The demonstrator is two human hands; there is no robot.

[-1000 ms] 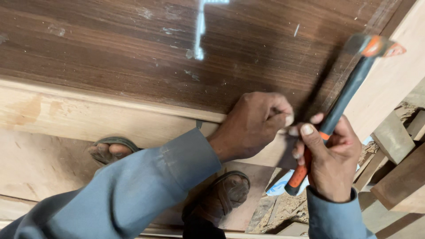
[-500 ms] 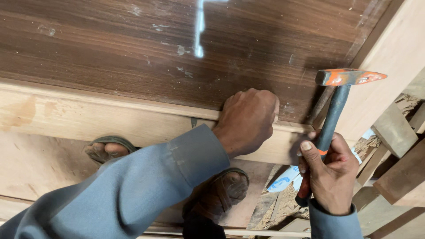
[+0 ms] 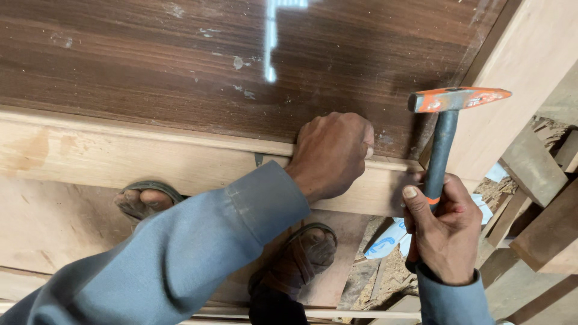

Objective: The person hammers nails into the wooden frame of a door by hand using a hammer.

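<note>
Likely woodworking shop: timber offcuts [image 3: 536, 174], sawdust on floor [image 3: 391, 274], veneered panel [image 3: 241, 60], hammer [image 3: 448, 120].

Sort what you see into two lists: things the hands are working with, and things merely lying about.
In use:
- hammer, orange head raised, gripped by the right hand
- pale wooden strip, pressed by the left hand
- dark wooden panel that the strip borders

Lying about:
- wood offcuts
- white-and-blue wrapper
- sawdust
</note>
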